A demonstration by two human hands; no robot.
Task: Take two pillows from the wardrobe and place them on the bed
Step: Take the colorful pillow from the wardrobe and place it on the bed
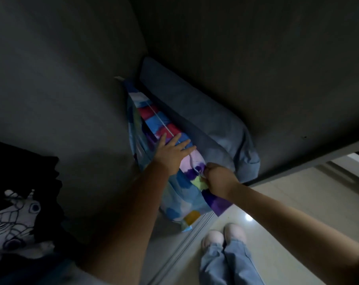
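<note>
A multicoloured patterned pillow stands on edge inside the dark wardrobe, pressed against a plain blue pillow to its right. My left hand lies flat on the patterned pillow's side with fingers spread. My right hand is closed around that pillow's near edge, bunching the fabric. The pillow's lower corner hangs out over the wardrobe's sliding track. The bed is not in view.
Dark clothing with a white printed design sits at the lower left inside the wardrobe. The sliding-door track runs along the glossy tiled floor. My legs in jeans and light slippers stand just outside.
</note>
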